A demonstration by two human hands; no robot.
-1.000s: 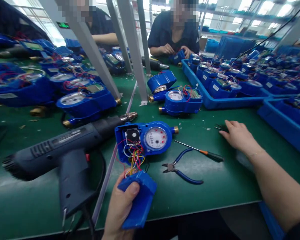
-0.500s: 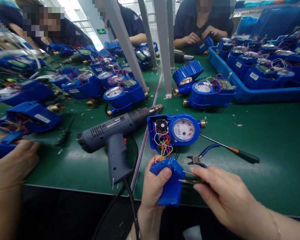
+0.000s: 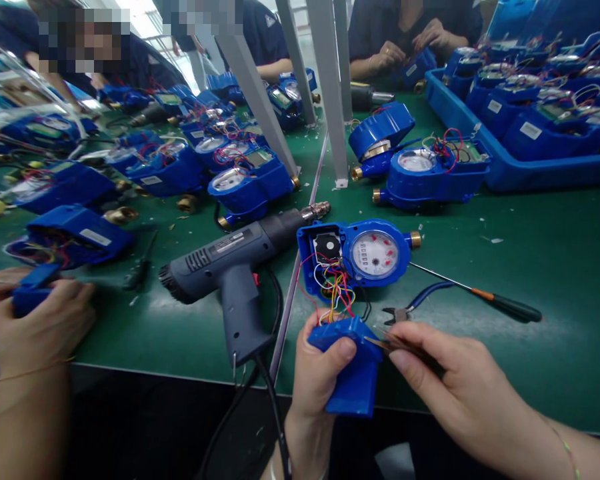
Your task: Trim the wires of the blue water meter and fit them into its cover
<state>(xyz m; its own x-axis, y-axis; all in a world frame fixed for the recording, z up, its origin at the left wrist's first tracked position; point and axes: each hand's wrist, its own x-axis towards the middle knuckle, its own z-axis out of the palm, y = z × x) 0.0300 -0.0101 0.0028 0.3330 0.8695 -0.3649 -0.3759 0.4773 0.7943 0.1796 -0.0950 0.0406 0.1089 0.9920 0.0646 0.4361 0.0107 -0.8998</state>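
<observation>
My left hand (image 3: pixel 321 370) grips a blue plastic cover (image 3: pixel 356 385), thumb on its face and the other fingers behind it. Red, white, yellow and black wires (image 3: pixel 341 293) run from the cover's top edge into an open water meter (image 3: pixel 376 255), which lies just beyond on the table. Between the thumb and fingers of my right hand (image 3: pixel 453 377) is a pair of tweezers (image 3: pixel 386 344). Their tips are at the cover's upper right edge; I cannot tell whether they touch it or pinch anything. Cutting pliers (image 3: pixel 403 312) lie partly behind my right hand.
A heat gun (image 3: pixel 245 280) lies left of the meter, its cord hanging over the table edge. A screwdriver (image 3: pixel 510 307) rests at right. Grey posts (image 3: pixel 329 93) stand behind, amid several blue meters and a full blue crate (image 3: pixel 535 172). A co-worker's hands (image 3: pixel 45 307) work at left.
The tweezers have moved up along the cover, from its face to near its top right edge. The whole view has shifted slightly, so things appear farther right.
</observation>
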